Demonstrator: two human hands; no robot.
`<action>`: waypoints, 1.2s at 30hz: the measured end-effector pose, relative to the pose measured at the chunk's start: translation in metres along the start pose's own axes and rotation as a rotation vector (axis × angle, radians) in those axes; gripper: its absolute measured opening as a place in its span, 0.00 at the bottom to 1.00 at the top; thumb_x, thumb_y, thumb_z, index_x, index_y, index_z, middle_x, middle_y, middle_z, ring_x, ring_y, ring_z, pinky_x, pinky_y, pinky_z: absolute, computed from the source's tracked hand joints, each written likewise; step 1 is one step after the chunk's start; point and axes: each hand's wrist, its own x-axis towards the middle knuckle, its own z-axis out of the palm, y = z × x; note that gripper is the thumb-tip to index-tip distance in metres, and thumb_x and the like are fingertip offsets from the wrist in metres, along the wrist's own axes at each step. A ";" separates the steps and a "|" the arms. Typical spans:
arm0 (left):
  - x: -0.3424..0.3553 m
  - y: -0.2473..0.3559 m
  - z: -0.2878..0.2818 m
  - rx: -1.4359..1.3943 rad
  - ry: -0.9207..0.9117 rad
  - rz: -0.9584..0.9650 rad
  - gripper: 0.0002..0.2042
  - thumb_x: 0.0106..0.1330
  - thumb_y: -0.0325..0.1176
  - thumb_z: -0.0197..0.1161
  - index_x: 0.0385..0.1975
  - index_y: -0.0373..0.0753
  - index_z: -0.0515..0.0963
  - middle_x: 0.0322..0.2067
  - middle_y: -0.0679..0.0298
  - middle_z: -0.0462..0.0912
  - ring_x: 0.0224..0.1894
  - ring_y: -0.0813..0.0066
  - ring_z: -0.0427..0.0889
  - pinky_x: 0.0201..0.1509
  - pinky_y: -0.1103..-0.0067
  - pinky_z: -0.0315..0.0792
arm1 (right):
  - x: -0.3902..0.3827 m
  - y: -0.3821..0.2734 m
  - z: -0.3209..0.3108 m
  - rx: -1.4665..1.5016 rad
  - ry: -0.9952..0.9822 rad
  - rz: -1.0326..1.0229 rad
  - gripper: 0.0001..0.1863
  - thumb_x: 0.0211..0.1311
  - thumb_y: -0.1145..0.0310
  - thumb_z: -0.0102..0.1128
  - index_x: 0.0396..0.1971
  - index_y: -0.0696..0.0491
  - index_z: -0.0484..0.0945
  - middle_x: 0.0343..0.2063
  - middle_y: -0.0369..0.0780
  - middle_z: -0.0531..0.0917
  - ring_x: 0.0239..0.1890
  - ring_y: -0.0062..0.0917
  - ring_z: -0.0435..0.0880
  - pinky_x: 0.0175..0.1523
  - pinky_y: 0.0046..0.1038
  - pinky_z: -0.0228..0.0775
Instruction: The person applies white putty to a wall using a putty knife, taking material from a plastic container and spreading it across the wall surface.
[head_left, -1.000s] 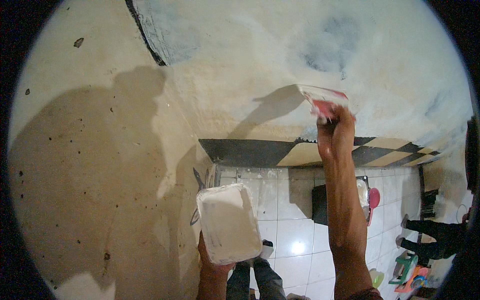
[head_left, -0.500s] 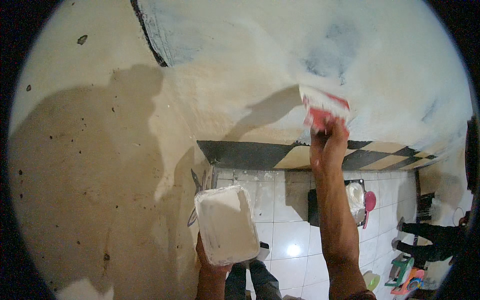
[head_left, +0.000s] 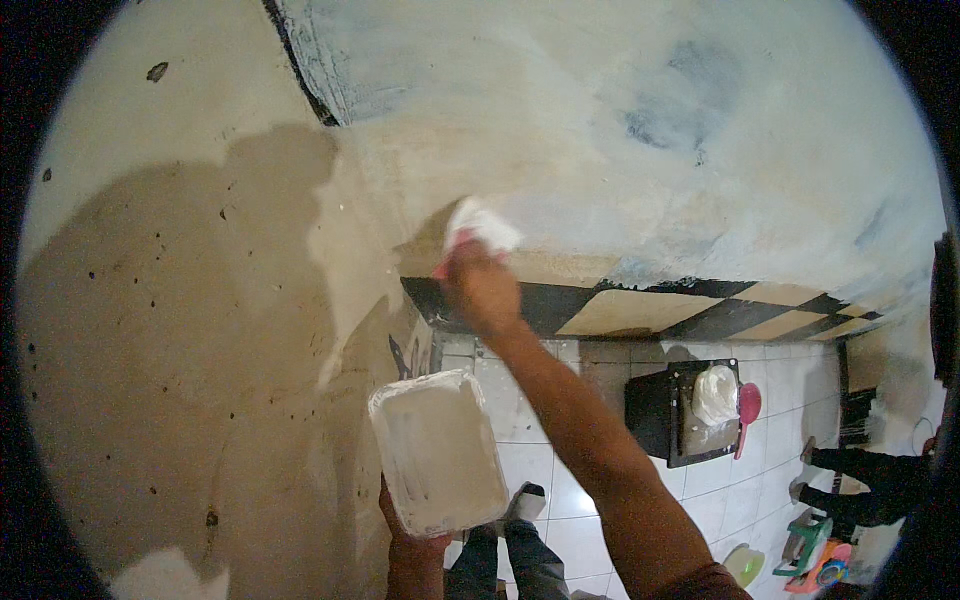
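My right hand, closed, grips a red putty spreader loaded with white putty, at the pale wall just above a black-and-cream checkered band. Motion blurs the spreader and fingers. My left hand supports a white rectangular tub from its near end, fingers mostly hidden beneath. Inside lies off-white putty, and dried smears coat the rim. Smoothed white patches show on the wall right of the spreader, with bluish-grey areas farther up.
Left is a bare beige wall with chips and my shadow. A dark tool shows behind the tub. On the tiled floor stand a black box bearing a white bundle, and a pink dipper. Another person's legs are at right.
My right hand has swept left and slightly down along the wall with the spreader, toward the corner. The tub has shifted slightly left in view.
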 end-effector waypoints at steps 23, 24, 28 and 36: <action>-0.003 -0.004 -0.010 0.141 -0.060 -0.003 0.31 0.67 0.56 0.44 0.66 0.44 0.58 0.63 0.56 0.65 0.61 0.53 0.68 0.61 0.53 0.67 | 0.008 0.023 -0.199 1.070 0.857 0.579 0.03 0.55 0.74 0.57 0.29 0.57 0.74 0.29 0.40 0.79 0.27 0.29 0.79 0.28 0.30 0.71; -0.005 -0.003 -0.010 0.279 -0.034 0.025 0.34 0.66 0.60 0.44 0.66 0.45 0.57 0.64 0.56 0.62 0.62 0.52 0.66 0.62 0.53 0.66 | -0.001 0.038 -0.194 0.918 0.825 0.573 0.03 0.55 0.74 0.57 0.29 0.57 0.74 0.29 0.41 0.80 0.27 0.30 0.80 0.28 0.31 0.71; -0.006 -0.014 -0.007 0.035 -0.095 0.011 0.28 0.68 0.51 0.46 0.64 0.42 0.60 0.60 0.55 0.69 0.59 0.53 0.72 0.59 0.54 0.69 | 0.004 0.097 -0.160 -0.115 0.601 0.495 0.07 0.56 0.70 0.59 0.33 0.56 0.77 0.34 0.45 0.81 0.34 0.36 0.81 0.39 0.36 0.74; 0.000 -0.009 -0.017 -0.025 -0.144 -0.013 0.29 0.68 0.54 0.45 0.65 0.43 0.60 0.61 0.54 0.67 0.59 0.52 0.71 0.59 0.54 0.70 | -0.013 -0.015 -0.030 0.159 0.029 0.125 0.06 0.55 0.72 0.55 0.31 0.57 0.75 0.36 0.46 0.80 0.37 0.40 0.81 0.41 0.39 0.76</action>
